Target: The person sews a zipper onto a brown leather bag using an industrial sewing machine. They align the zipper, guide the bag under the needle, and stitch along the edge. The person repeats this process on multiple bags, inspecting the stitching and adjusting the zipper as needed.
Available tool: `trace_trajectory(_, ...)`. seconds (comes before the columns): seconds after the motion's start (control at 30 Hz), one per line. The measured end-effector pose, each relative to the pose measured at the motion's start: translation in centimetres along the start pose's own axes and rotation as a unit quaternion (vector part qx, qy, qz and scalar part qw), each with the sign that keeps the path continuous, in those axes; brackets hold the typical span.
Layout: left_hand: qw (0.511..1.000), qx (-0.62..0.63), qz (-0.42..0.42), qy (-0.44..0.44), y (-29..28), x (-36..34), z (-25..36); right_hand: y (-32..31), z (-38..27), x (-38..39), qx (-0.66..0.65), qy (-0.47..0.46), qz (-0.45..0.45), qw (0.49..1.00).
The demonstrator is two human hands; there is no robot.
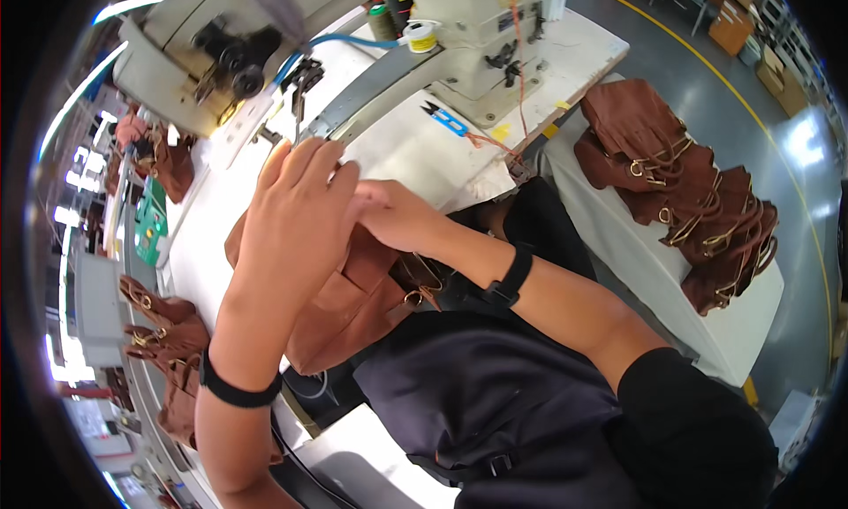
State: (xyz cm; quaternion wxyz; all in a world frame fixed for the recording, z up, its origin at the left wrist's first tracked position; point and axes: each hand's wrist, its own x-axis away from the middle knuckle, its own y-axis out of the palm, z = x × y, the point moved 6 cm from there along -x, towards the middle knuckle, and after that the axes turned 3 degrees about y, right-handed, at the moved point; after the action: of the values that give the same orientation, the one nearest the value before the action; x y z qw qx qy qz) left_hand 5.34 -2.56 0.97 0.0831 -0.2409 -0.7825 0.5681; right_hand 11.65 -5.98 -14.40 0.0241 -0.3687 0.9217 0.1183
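A brown leather bag point(340, 319) with gold-coloured rings hangs between my forearms, at the front of the sewing machine point(168, 54). My left hand point(305, 196) is closed over the bag's upper part, its bent fingers just below the presser foot and needle area point(300, 90). Close beside it, my right hand point(393, 216) is closed on the bag as well, with most of its fingers tucked out of sight. Both palms and the gripped edge of the leather are hidden.
Blue-handled thread snips point(450, 120) lie on the white machine table point(579, 54), near thread spools point(420, 37). Several brown bags point(658, 169) are piled on a white-covered surface at right. More bags point(168, 341) stand at left.
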Motion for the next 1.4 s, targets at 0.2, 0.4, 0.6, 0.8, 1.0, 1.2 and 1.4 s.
trace_trajectory(0.2, 0.988, 0.012, 0.104, -0.113, -3.6, 3.7, -0.2, -0.3, -2.0, 1.8, 0.027, 0.075, -0.014, 0.997)
trace_trajectory(0.4, 0.938, 0.049, 0.196, -0.282, -2.1, 12.9, -1.5, 2.1, -0.8, 1.2, -0.164, -0.007, 0.017, 0.986)
trace_trajectory(0.6, 0.941, 0.063, 0.182, -0.277, -1.7, 10.8, -0.6, 0.5, -2.2, -0.2, -0.057, 0.016, 0.005, 0.998)
trace_trajectory(0.8, 0.955, 0.047, 0.17, -0.238, -2.2, 9.0, -1.3, -0.2, -2.7, 0.8, 0.041, 0.024, -0.044, 0.998)
trace_trajectory(1.0, 0.951, 0.017, 0.196, -0.238, -2.3, 9.7, -0.9, -2.6, -2.9, 7.0, -0.004, 0.137, -0.082, 0.987)
trace_trajectory(1.2, 0.984, -0.06, 0.103, -0.13, -2.8, 6.2, 1.9, -1.4, -4.5, 7.9, -0.062, 0.195, -0.037, 0.978)
trace_trajectory(1.4, 0.969, -0.006, 0.071, -0.235, -1.0, 9.0, 4.0, 0.4, -3.8, 8.7, -0.205, 0.235, -0.009, 0.95)
